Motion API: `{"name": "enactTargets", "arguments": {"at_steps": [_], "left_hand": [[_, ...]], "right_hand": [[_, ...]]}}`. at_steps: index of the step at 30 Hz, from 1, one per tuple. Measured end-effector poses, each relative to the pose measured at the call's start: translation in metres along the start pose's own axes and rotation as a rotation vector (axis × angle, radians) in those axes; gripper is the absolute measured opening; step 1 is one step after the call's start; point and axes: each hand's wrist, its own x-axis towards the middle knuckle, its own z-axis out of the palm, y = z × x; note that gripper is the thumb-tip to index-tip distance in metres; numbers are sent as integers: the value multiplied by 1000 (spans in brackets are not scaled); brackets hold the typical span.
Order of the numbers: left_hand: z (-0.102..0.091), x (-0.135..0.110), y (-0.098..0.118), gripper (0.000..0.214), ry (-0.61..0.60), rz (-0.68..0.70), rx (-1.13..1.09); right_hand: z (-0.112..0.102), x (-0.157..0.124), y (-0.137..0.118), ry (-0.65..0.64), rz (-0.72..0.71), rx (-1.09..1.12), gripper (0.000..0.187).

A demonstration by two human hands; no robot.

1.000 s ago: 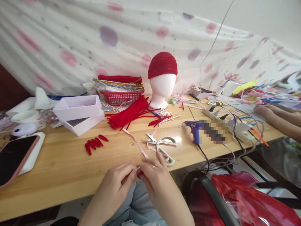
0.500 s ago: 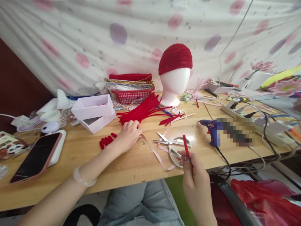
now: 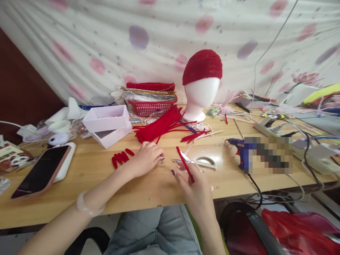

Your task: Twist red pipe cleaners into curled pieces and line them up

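Right hand (image 3: 197, 189): holds one short red fuzzy strip (image 3: 185, 164), slanting across the fingers; thumb spread away from the strip, exact grip unclear. Scissors (image 3: 204, 164), pale-handled, behind these fingers, partly hidden; whether touched, cannot tell. Left hand (image 3: 149, 157): palm down, low over the bench (image 3: 90, 191), fingers bent and close together; whether they pinch anything, cannot tell. Pale bracelet (image 3: 89, 205) on left forearm. Small red looped pieces (image 3: 120, 157), in a row, just beside the left wrist. Beyond the left hand, one loose bundle of long red stems (image 3: 162, 124). Behind it, one red basket (image 3: 152, 108), filled with packaged stems. To its right, one white mannequin head (image 3: 200, 94), upright, with red wrapped covering (image 3: 203, 67). Left side: lilac boxes (image 3: 105, 118), stacked askew; phone (image 3: 39, 171), screen dark. Right side: blue glue gun (image 3: 242, 154), well apart from both hands. Rear: flower-patterned curtain (image 3: 159, 42).
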Motion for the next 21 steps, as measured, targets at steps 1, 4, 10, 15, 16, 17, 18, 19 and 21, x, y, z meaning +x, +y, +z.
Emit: {"name": "enactTargets", "arguments": {"at_steps": [1, 4, 10, 15, 16, 17, 18, 19, 21], "left_hand": [[-6, -5, 7, 19, -25, -3, -43], [-24, -22, 24, 20, -182, -93, -414], [-33, -46, 25, 19, -194, -285, -847], [-20, -57, 20, 12, 21, -500, -1044], [-16, -59, 21, 12, 88, -538, -1071], [-11, -60, 23, 14, 152, -571, -1113], [-7, -61, 25, 17, 219, -601, -1174], [-2, -62, 28, 20, 289, -629, -1248], [8, -62, 36, 28, 425, -679, -1398]], "right_hand": [[0, 0, 1, -47, 1, 21, 27], [-1, 2, 1, -171, 29, 84, 31], [-8, 6, -10, -393, -29, 81, 21], [-11, 6, -9, -461, 1, 63, 34], [-11, 6, -8, -460, 17, 63, 34], [-11, 5, -8, -456, 27, 57, 35], [-11, 5, -8, -453, 33, 46, 36], [-10, 4, -8, -451, 38, 35, 36], [-9, 3, -8, -444, 45, 18, 36]]}}
